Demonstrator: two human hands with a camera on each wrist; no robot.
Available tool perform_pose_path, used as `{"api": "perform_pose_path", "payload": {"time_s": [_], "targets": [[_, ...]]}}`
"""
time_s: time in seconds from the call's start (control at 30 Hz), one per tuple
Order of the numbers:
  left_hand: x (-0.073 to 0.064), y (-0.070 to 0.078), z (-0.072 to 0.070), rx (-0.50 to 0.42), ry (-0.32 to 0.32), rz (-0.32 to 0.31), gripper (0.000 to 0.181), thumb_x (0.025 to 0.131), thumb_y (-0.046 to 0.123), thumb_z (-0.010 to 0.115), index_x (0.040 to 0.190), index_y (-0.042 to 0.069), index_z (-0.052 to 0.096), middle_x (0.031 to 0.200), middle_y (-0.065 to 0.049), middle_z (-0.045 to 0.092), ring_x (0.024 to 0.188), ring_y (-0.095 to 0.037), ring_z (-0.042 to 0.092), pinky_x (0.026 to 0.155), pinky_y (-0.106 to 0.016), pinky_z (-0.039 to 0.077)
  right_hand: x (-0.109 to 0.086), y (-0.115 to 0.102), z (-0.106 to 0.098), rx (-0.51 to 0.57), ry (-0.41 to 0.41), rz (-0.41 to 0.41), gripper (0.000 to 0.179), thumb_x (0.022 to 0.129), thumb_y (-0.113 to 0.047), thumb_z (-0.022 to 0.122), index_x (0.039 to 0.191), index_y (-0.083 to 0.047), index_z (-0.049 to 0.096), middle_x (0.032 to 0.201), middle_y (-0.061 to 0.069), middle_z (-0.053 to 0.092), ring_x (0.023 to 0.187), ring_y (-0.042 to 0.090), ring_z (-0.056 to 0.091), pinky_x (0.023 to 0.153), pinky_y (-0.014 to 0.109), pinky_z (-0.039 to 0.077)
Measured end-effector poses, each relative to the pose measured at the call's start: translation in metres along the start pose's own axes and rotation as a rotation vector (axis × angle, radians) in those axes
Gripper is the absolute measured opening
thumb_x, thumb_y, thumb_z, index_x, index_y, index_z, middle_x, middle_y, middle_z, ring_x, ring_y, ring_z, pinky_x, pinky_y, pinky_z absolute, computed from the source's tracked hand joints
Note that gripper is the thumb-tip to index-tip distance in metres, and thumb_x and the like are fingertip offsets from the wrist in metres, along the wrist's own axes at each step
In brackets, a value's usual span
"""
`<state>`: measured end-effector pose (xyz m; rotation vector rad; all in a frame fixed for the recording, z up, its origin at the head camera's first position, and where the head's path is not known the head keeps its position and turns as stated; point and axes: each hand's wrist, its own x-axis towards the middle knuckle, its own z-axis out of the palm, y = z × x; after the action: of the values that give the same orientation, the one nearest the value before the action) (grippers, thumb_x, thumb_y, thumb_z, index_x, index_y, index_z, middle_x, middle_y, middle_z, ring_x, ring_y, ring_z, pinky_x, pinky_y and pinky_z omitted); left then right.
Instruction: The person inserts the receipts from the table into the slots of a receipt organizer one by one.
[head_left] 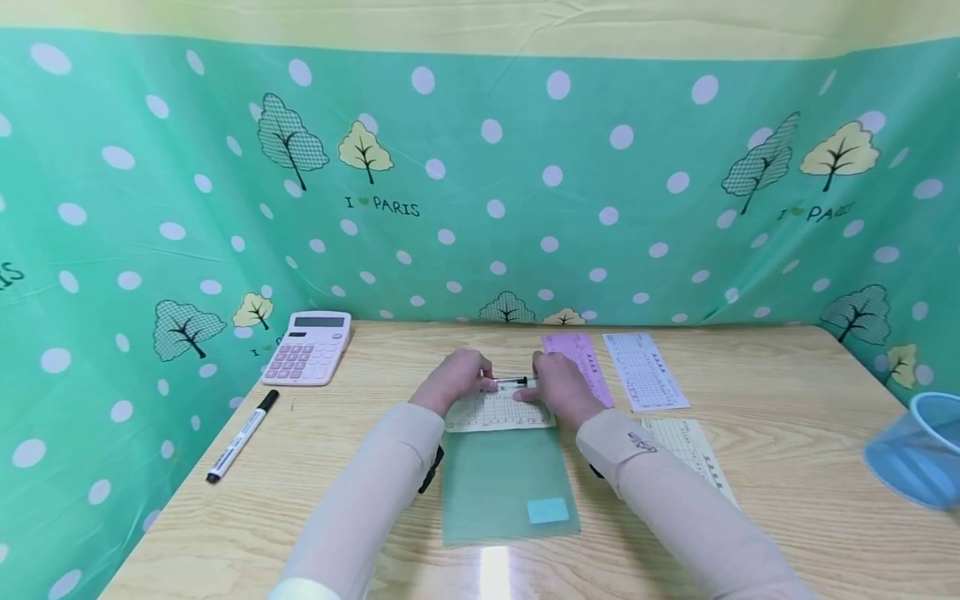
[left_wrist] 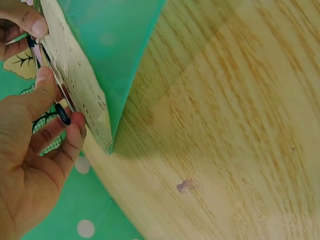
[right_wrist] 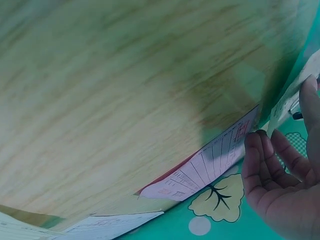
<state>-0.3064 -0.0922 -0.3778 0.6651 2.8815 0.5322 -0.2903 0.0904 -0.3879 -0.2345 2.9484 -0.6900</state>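
Observation:
A green translucent file folder (head_left: pixel 506 475) lies in front of me, a blue label near its lower edge. Across its top is a cream printed form (head_left: pixel 495 412), beside a metal clip (head_left: pixel 510 381) with black ends. My left hand (head_left: pixel 456 379) pinches the clip at its left end; in the left wrist view, the thumb is on the metal and fingers curl by the black end (left_wrist: pixel 62 114). My right hand (head_left: pixel 562 385) holds the form's top edge at the right end, its thumb on the paper (right_wrist: pixel 295 92) and its fingers curled behind.
Pink (head_left: pixel 581 362) and white (head_left: pixel 645 371) printed forms lie right of the folder, with a cream one (head_left: pixel 693 454) nearer. A pink calculator (head_left: pixel 307 348) and marker (head_left: pixel 242 437) lie left. A blue bin (head_left: pixel 918 454) stands far right; a dotted curtain (head_left: pixel 480 183) hangs behind.

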Motion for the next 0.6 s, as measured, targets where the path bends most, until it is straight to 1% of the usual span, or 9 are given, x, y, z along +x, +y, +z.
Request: {"api": "perform_pose_path", "payload": {"time_s": [0.27,0.4,0.5,0.6], "targets": [[-0.0019,-0.0005,0.0006,-0.002,0.002,0.002,0.011,0.092,0.017,0.077,0.089,0.006,0.076,0.087,-0.006,0.072,0.076,-0.017,0.062,0.078,-0.033,0.053,0.0000,-0.0014,-0.0003,-0.039,0.016,-0.024,0.049,0.076,-0.036,0.086,0.102,-0.001,0.063,0.090,0.008,0.062,0.084,0.024,0.059,0.079,0.036,0.054],[-0.0030,-0.0022,0.0039,0.003,0.024,0.013,0.011,0.091,0.018,0.078,0.087,0.008,0.075,0.084,-0.004,0.070,0.075,-0.017,0.059,0.077,-0.034,0.052,-0.0004,-0.0015,0.0002,-0.069,0.025,-0.051,0.051,0.076,-0.036,0.087,0.104,0.000,0.064,0.092,0.009,0.060,0.084,0.024,0.058,0.078,0.036,0.054],[-0.0039,-0.0030,0.0070,0.018,0.044,0.018,0.012,0.091,0.019,0.077,0.086,0.009,0.074,0.084,-0.003,0.067,0.078,-0.017,0.057,0.078,-0.035,0.051,-0.0011,-0.0004,0.0008,-0.087,0.033,-0.075,0.049,0.077,-0.036,0.086,0.103,0.000,0.064,0.091,0.009,0.060,0.083,0.024,0.058,0.077,0.036,0.054],[-0.0055,-0.0031,0.0093,0.027,0.062,0.021,0.012,0.091,0.020,0.077,0.086,0.009,0.073,0.086,-0.003,0.066,0.082,-0.019,0.058,0.080,-0.037,0.051,-0.0024,0.0009,0.0020,-0.084,0.051,-0.108,0.048,0.079,-0.035,0.086,0.103,0.000,0.064,0.091,0.009,0.060,0.082,0.023,0.058,0.076,0.036,0.053]]}}
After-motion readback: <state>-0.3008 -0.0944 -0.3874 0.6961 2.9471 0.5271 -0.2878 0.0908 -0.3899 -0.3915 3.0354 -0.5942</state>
